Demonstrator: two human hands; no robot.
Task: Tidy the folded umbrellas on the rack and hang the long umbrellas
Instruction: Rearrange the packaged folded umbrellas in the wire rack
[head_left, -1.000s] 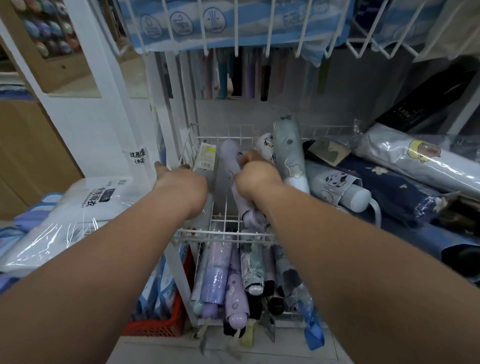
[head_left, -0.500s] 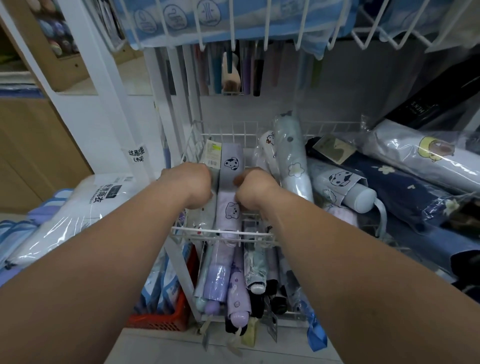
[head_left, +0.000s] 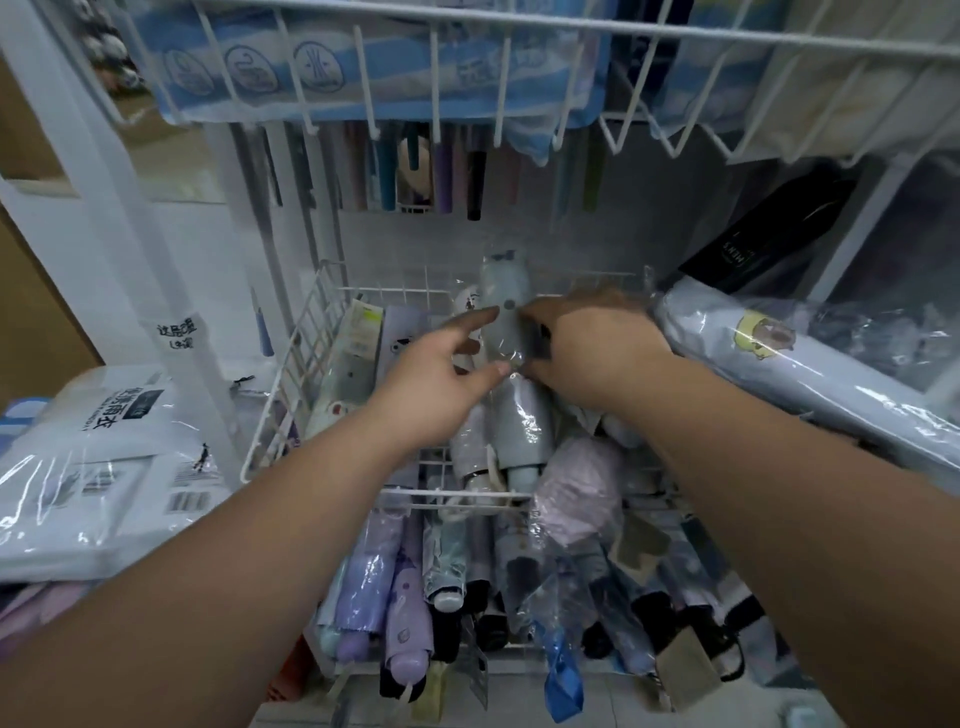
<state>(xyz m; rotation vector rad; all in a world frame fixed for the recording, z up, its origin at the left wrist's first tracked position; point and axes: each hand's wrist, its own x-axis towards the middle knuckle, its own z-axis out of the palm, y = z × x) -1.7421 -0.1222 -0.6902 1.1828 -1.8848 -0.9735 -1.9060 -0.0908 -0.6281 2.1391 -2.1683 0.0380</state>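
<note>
A white wire basket (head_left: 291, 374) on the rack holds several folded umbrellas in clear sleeves. A pale grey-blue folded umbrella (head_left: 519, 415) lies lengthwise in its middle. My left hand (head_left: 441, 379) reaches it from the left with fingers spread, thumb and forefinger touching its wrap. My right hand (head_left: 587, 353) comes from the right, fingers against the same umbrella; whether it grips is unclear. A lilac umbrella with a puppy print (head_left: 397, 332) lies flat at the basket's left. Long umbrellas' handles (head_left: 475, 176) hang at the back.
A lower basket holds more folded umbrellas, purple (head_left: 363, 587) and blue ones. A large pale umbrella with a cartoon patch (head_left: 810, 374) lies at right, a black one (head_left: 769, 234) behind it. Packaged raincoats (head_left: 98, 457) sit left. An upper wire shelf (head_left: 467, 78) hangs overhead.
Both hands left the lilac puppy-print umbrella at the basket's left and moved right and further back to the pale grey-blue umbrella. The left hand's fingers opened.
</note>
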